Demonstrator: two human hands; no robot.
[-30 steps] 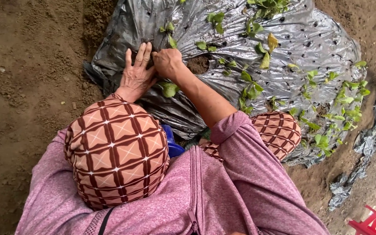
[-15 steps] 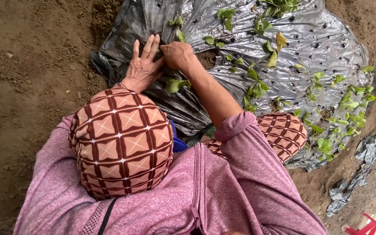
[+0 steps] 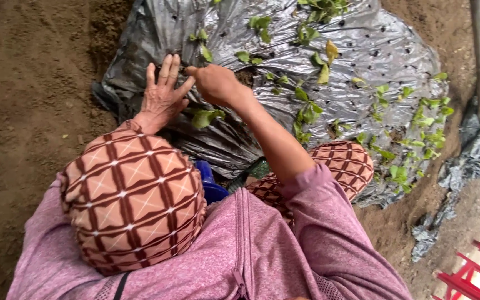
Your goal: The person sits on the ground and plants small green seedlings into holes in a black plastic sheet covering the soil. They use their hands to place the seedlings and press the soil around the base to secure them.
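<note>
The left hand point(image 3: 161, 95) lies flat, fingers spread wide, on the grey plastic mulch sheet point(image 3: 362, 50) at its near-left edge. Just beside it the right hand point(image 3: 213, 83) is curled narrow, fingertips pinched at a planting hole; whether they grip a stem I cannot tell. A seedling point(image 3: 204, 117) lies just below both hands. Rough pressing there could tear the sheet or snap that seedling.

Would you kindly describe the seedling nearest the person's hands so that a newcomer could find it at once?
Start at the grey plastic sheet over the soil mound. Near its left end, the left hand lies flat and the right hand pinches beside it. The seedling sits just below them: the largest leaves there, alone on the near slope.
</note>
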